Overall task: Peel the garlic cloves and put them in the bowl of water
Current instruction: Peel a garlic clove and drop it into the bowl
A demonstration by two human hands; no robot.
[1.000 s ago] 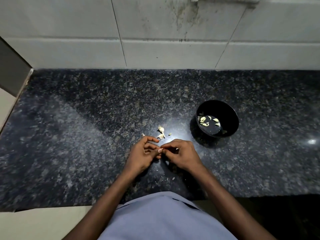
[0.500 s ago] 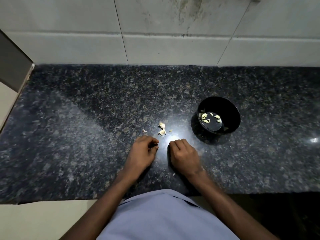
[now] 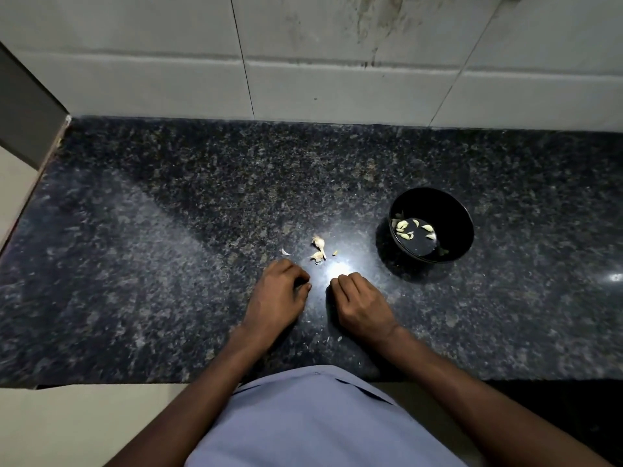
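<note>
Head view, left to right: my left hand [image 3: 274,298] rests curled on the bench [image 3: 135,264], right hand [image 3: 362,306] likewise (whether either pinches a clove, I cannot tell). Garlic scraps [image 3: 318,248] lie beyond; peeled cloves [image 3: 413,229] float in the bowl [image 3: 463,227]. Glare could hide small pieces.

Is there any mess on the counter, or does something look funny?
A little mess: papery garlic scraps lie loose on the counter just beyond the hands, left of the bowl. Smaller flakes sit near the right wrist. The bowl stands upright, cloves in its water, nothing spilled.
</note>
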